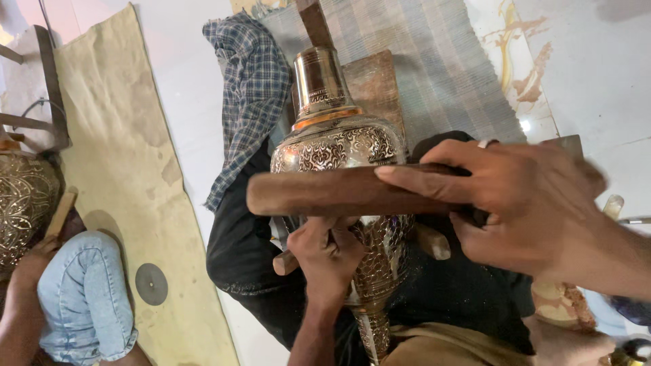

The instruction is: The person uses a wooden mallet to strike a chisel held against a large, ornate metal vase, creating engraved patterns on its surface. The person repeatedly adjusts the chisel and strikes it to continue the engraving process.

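Note:
A tall engraved metal vase (336, 146) lies lengthwise across my lap, its copper-toned neck pointing away from me. My right hand (522, 203) grips a thick brown wooden mallet (325, 193) held crosswise just above the vase's belly. My left hand (329, 254) is closed around a small tool with a wooden handle (285, 263), pressed against the vase's patterned side below the mallet. The tool's tip is hidden by my fingers.
A checked cloth (254, 88) and a woven mat (420, 54) lie beyond the vase. A tan sheet (125, 156) with a small grey disc (151, 284) covers the floor at left. Another person's denim knee (85, 291) and a second engraved vessel (24, 203) are at far left.

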